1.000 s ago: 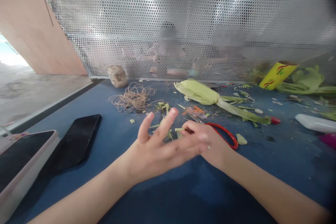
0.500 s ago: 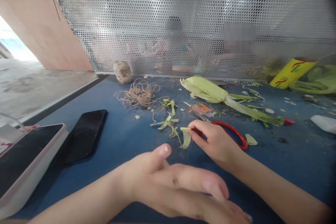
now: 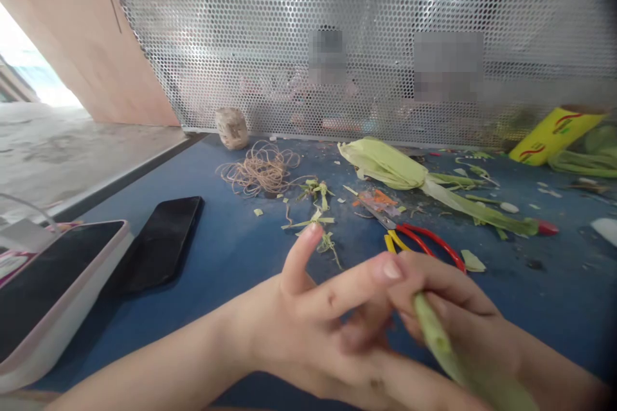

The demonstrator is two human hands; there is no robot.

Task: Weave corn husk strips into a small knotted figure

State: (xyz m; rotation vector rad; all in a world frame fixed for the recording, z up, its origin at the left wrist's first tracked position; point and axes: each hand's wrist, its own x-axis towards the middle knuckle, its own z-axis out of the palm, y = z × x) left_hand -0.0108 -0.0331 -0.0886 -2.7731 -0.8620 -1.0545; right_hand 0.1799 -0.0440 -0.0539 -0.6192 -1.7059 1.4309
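Observation:
My right hand [image 3: 448, 308] is closed around a pale green strip of corn husk [image 3: 441, 343] that runs down toward the lower right. My left hand [image 3: 318, 314] lies against it with the thumb raised and the forefinger stretched out to touch the right fingers at the strip's top. Just beyond the hands lie red-handled scissors [image 3: 424, 241] on the blue table [image 3: 231, 250]. Farther back rests a husked corn cob [image 3: 385, 167] with its long leaves trailing to the right.
A black phone [image 3: 161, 241] and a white-edged device [image 3: 43, 289] lie at the left. A coil of twine [image 3: 260, 170], a small spool [image 3: 231, 127] and husk scraps [image 3: 313, 218] are scattered mid-table. A yellow packet [image 3: 549, 133] stands back right. Perforated metal screen [image 3: 337, 26] behind.
My right hand came back from beside the scissors toward me, now gripping a husk strip. My left hand rose from the table and met it.

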